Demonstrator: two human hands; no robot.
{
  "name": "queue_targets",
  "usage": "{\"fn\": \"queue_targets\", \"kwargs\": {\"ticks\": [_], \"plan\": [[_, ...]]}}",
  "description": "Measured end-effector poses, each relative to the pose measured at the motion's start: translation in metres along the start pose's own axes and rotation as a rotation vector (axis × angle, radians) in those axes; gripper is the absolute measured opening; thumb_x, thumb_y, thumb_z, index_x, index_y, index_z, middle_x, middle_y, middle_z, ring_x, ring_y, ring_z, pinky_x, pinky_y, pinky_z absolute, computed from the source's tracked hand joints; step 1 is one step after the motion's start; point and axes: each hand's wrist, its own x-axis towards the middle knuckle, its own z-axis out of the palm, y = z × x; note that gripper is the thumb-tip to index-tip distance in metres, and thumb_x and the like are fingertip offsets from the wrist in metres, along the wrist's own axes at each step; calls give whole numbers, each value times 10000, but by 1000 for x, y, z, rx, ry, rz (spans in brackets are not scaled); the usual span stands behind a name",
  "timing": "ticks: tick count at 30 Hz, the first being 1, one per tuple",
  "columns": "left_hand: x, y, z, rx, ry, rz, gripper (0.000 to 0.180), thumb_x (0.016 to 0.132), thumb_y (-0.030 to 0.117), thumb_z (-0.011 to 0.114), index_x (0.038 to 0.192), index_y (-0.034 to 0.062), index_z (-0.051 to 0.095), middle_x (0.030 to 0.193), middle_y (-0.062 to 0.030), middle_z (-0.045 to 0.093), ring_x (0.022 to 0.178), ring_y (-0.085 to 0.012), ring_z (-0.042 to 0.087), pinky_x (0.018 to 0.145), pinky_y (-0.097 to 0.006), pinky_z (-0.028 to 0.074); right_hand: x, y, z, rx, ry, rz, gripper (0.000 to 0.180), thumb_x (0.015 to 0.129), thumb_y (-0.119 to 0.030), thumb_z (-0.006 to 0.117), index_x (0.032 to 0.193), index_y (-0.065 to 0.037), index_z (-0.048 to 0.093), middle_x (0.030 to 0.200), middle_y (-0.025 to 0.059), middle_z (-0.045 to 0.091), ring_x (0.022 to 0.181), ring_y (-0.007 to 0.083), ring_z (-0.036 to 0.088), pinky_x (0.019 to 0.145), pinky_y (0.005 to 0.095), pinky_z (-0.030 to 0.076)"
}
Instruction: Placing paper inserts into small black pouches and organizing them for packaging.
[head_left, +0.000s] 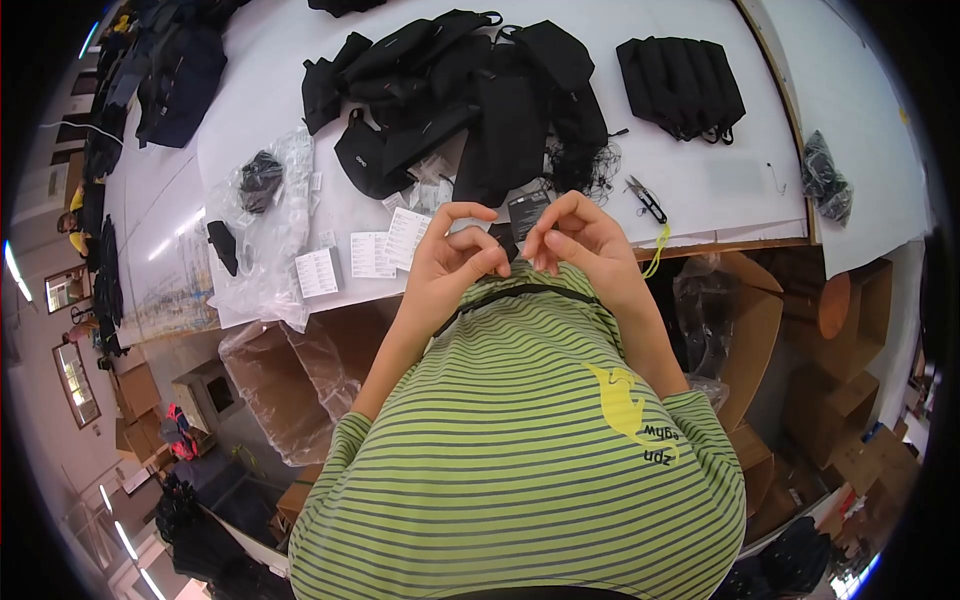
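Note:
My left hand and my right hand are raised side by side at the table's near edge, fingers curled into pinches that face each other. Whatever they pinch is too fine to make out. Just beyond my fingertips is a black hang tag, with a piece of black fabric showing between the hands. Left of my left hand lie white printed cards and a stack of white cards. Black thread snips on a yellow cord rest beyond my right hand.
A heap of black fabric bags covers the middle of the white table, with tangled black strings beside it. Several bags lie stacked at right. Clear plastic sits left. Cardboard boxes stand below the edge.

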Motion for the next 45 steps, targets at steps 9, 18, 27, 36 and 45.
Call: {"fn": "queue_targets", "kwargs": {"ticks": [9, 18, 27, 36, 45], "plan": [[-2, 8, 6, 175, 96, -52, 155, 895, 65, 581, 1019, -15, 530, 837, -71, 638, 817, -117, 616, 730, -228, 464, 2, 3, 3, -44, 128, -24, 102, 920, -70, 525, 984, -30, 457, 960, 197, 662, 711, 146, 642, 560, 204, 462], [-3, -2, 7, 221, 73, 51, 125, 935, 129, 529, 972, 11, 513, 925, -2, 530, 760, -38, 420, 685, -166, 343, 1, 9, 15, -78, 222, 44, 130, 873, -125, 628, 853, -3, 587, 970, 131, 678, 683, 130, 654, 501, 188, 447], [-3, -7, 8, 280, 101, 84, 118, 945, 117, 506, 985, 6, 498, 920, -1, 510, 799, -30, 427, 734, -167, 355, 1, 16, 19, -117, 236, 79, 156, 856, -129, 644, 941, 1, 665, 971, 85, 680, 726, 112, 644, 559, 193, 462], [-1, -10, 6, 251, 127, 63, 112, 940, 113, 513, 965, 5, 500, 899, 6, 502, 787, -26, 424, 725, -166, 354, 1, 15, 21, -165, 268, 94, 160, 849, -126, 648, 948, -4, 682, 982, 63, 681, 751, 75, 624, 600, 188, 467], [0, -17, 13, 578, 244, 164, 107, 922, 112, 540, 940, 10, 512, 818, 31, 486, 720, -30, 396, 636, -176, 351, 0, 18, 27, -565, 364, -160, 102, 808, -95, 677, 842, 1, 666, 766, 26, 645, 622, 57, 558, 546, 192, 414]]}}
